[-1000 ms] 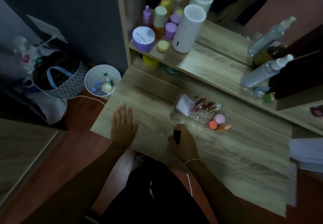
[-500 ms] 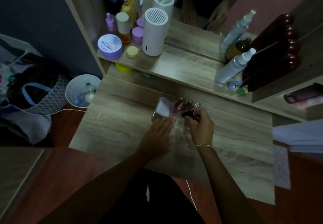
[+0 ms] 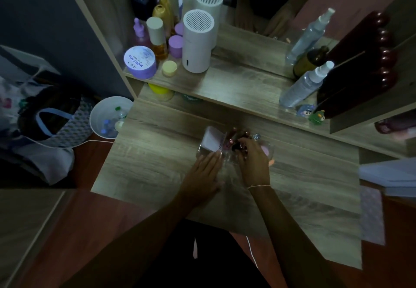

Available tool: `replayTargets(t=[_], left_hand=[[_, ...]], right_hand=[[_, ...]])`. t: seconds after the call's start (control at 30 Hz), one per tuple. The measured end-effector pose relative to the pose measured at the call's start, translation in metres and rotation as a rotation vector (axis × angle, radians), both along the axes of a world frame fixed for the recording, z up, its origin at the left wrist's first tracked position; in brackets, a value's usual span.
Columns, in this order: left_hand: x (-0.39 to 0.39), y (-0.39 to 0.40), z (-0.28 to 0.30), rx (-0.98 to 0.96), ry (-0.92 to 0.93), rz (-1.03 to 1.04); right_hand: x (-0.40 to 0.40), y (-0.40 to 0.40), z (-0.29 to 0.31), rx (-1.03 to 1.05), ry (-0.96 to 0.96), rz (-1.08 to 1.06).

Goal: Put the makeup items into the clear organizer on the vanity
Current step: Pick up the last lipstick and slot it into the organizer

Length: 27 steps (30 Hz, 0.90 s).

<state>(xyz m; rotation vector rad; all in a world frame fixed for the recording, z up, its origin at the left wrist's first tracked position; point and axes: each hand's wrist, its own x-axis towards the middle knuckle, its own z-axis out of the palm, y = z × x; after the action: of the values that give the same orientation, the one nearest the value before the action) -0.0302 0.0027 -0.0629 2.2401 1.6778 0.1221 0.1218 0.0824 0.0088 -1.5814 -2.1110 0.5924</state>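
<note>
Nearest the camera, two bare forearms are extended from a dark-clothed lap over the wooden vanity top [image 3: 157, 166]. The left hand [image 3: 206, 170] is laid flat and open, its fingertips pressed against the near left edge of the clear organizer [image 3: 227, 152], probably so that the light plastic box is kept from sliding. The right hand [image 3: 253, 159], a thin string bracelet at its wrist, is curled over the organizer's middle compartment, and a small dark makeup item [image 3: 236, 146] appears to be pinched in its fingers; in the dim light it cannot be told whether this is a lipstick or another tube. It is judged that the item is being lowered into the compartment.

Inside the organizer, a white compact [image 3: 212, 140] is stood at the left, lipstick tubes [image 3: 234, 133] in the middle, and a pink sponge [image 3: 265, 150] at the right, partly hidden by the hand.

Farther back, on the raised shelf [image 3: 236, 85], a lilac cream jar [image 3: 140, 62], an amber bottle [image 3: 158, 38] and a white cylindrical device [image 3: 198, 40] are grouped at the left, with spray bottles [image 3: 304, 85] at the right. Behind them the mirror [image 3: 270, 6] reflects the hands. A white bucket [image 3: 110, 116] is seen on the floor to the left.
</note>
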Motion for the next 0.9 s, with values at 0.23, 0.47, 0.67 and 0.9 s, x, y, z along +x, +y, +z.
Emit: replayTargets(t=[0.23, 0.47, 0.67, 0.9], left_hand=[[0.0011, -0.0009, -0.0052, 0.048, 0.018, 0.011], [0.0022, -0.0023, -0.0057, 0.050, -0.019, 0.031], [0.0018, -0.0028, -0.0045, 0.092, 0.011, 0.027], [0.0026, -0.0043, -0.0013, 0.131, 0.011, 0.034]], right_hand=[[-0.0003, -0.0006, -0.0006, 0.006, -0.038, -0.027], [-0.0032, 0.0006, -0.0011, 0.007, -0.045, 0.002], [-0.0039, -0.0004, -0.0037, -0.020, -0.061, -0.006], [-0.0055, -0.0044, -0.0067, -0.020, -0.035, -0.053]])
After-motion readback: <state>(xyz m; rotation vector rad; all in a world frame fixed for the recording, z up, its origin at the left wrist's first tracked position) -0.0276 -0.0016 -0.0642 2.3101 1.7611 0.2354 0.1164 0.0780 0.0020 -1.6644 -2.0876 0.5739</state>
